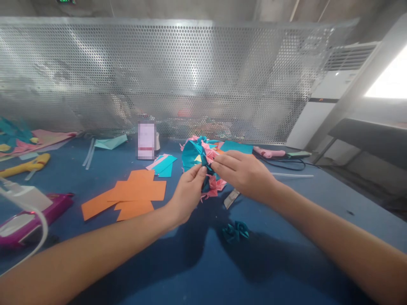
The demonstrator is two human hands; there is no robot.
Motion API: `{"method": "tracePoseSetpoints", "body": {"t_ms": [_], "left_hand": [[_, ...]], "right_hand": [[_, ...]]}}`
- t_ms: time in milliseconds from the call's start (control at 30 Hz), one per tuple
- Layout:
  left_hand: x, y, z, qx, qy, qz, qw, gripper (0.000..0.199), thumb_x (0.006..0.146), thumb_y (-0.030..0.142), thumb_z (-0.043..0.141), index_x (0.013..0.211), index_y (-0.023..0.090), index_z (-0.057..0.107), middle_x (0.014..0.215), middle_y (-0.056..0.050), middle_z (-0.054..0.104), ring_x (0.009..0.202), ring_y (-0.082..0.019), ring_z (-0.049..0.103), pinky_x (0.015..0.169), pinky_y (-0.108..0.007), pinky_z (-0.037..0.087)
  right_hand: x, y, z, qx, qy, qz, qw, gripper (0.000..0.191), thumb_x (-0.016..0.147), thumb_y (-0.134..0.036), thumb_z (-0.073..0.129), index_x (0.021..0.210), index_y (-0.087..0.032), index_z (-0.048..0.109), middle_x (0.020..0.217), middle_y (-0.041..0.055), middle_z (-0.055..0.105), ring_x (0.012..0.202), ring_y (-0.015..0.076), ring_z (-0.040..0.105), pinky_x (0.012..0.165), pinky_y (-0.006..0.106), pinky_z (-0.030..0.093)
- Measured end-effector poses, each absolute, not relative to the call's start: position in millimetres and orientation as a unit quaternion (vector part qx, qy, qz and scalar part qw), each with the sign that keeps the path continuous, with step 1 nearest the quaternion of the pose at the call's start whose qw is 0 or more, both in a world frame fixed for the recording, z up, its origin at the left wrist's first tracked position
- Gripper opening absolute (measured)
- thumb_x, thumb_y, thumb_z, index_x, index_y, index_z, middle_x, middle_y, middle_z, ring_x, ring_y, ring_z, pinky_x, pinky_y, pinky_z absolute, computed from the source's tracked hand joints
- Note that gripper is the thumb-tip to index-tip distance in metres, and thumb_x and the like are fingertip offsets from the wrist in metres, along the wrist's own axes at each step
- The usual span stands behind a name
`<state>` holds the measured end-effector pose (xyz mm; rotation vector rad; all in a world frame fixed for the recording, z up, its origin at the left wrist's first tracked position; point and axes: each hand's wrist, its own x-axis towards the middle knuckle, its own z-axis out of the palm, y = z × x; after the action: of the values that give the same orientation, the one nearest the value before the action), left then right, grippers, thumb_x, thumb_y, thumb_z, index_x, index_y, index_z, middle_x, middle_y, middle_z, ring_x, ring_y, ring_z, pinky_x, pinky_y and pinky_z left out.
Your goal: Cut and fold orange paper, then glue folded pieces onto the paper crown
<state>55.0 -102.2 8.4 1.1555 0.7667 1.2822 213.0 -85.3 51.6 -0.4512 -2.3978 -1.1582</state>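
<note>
Several orange sheets (140, 190) lay on a blue table (178, 271), left of a teal-and-pink folded-paper piece (192, 154). A perforated metal screen (190, 55) stood along the far side, with a tall white unit (321, 112) at right. Both forearms reached in from the near corners. The left hand (187, 192) pinched the piece's near side between thumb and fingers; the right hand (246, 171) met its right side, fingers extended together, whether gripping I couldn't tell.
</note>
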Motion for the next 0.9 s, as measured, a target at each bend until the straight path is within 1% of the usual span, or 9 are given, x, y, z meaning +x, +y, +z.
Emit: {"method": "tracePoseSetpoints", "body": {"t_ms": [200,333,433,500,567,733,800,867,900], "left_hand": [[54,-100,6,0.481,0.326,0.544,0.605,0.018,0.083,0.031,0.056,0.072,0.016,0.055,0.062,0.004,0.047,0.053,-0.006,0.041,0.052,-0.019,0.035],[51,-95,8,0.45,0.328,0.53,0.64,0.014,0.081,0.031,0.059,0.079,0.018,0.057,0.064,0.004,0.05,0.052,-0.006,0.045,0.051,-0.018,0.036],[49,-92,13,0.437,0.327,0.541,0.64,0.013,0.081,0.03,0.06,0.079,0.017,0.057,0.068,0.003,0.054,0.056,-0.007,0.049,0.053,-0.018,0.038],[47,-91,16,0.434,0.323,0.55,0.636,0.015,0.081,0.031,0.06,0.079,0.016,0.058,0.069,0.003,0.055,0.056,-0.007,0.049,0.054,-0.018,0.039],[45,-88,17,0.435,0.314,0.559,0.632,0.018,0.08,0.032,0.061,0.077,0.015,0.057,0.068,0.003,0.056,0.057,-0.007,0.049,0.056,-0.019,0.04],[37,-76,18,0.436,0.288,0.579,0.627,0.02,0.081,0.036,0.059,0.079,0.017,0.058,0.073,0.001,0.059,0.066,-0.01,0.054,0.063,-0.022,0.044],[34,-72,20,0.439,0.273,0.562,0.646,0.021,0.082,0.038,0.058,0.082,0.017,0.058,0.075,0.0,0.06,0.069,-0.012,0.056,0.066,-0.023,0.045],[31,-70,23,0.444,0.255,0.541,0.667,0.021,0.081,0.038,0.058,0.084,0.017,0.059,0.079,-0.001,0.061,0.074,-0.014,0.057,0.069,-0.025,0.046],[30,-70,25,0.448,0.246,0.535,0.673,0.02,0.08,0.037,0.058,0.086,0.017,0.058,0.082,-0.002,0.062,0.075,-0.014,0.058,0.07,-0.025,0.047]], "right_hand": [[210,-87,48,-0.156,-0.852,-0.441,0.234,0.034,0.092,-0.004,0.034,0.082,-0.01,0.066,0.082,0.0107,0.068,0.076,0.0188,0.06,0.065,0.032,0.051],[213,-87,52,-0.168,-0.867,-0.395,0.254,0.03,0.092,-0.008,0.037,0.085,-0.012,0.066,0.084,0.009,0.069,0.08,0.0183,0.061,0.074,0.032,0.052],[216,-90,61,-0.206,-0.867,-0.322,0.319,0.017,0.091,-0.018,0.048,0.093,-0.014,0.065,0.089,0.0073,0.07,0.084,0.0186,0.063,0.079,0.032,0.051],[219,-93,67,-0.256,-0.857,-0.27,0.355,0.013,0.089,-0.023,0.053,0.093,-0.018,0.065,0.088,0.0056,0.07,0.083,0.0182,0.063,0.077,0.031,0.05],[221,-95,73,-0.304,-0.848,-0.231,0.368,0.011,0.088,-0.024,0.055,0.086,-0.02,0.065,0.081,0.0038,0.07,0.077,0.0171,0.063,0.073,0.03,0.048],[224,-91,76,-0.376,-0.847,-0.156,0.342,0.016,0.085,-0.03,0.057,0.073,-0.02,0.061,0.066,0.0013,0.063,0.063,0.0151,0.058,0.062,0.028,0.044],[226,-87,74,-0.39,-0.848,-0.134,0.334,0.016,0.085,-0.03,0.056,0.074,-0.019,0.059,0.07,0.0021,0.063,0.067,0.0162,0.058,0.066,0.029,0.044],[230,-82,72,-0.398,-0.846,-0.119,0.335,0.015,0.083,-0.034,0.058,0.081,-0.019,0.057,0.082,0.0051,0.064,0.079,0.0198,0.059,0.075,0.034,0.045],[232,-79,71,-0.399,-0.847,-0.102,0.337,0.019,0.081,-0.036,0.06,0.087,-0.018,0.056,0.089,0.0067,0.064,0.086,0.0217,0.059,0.079,0.036,0.045]]}}
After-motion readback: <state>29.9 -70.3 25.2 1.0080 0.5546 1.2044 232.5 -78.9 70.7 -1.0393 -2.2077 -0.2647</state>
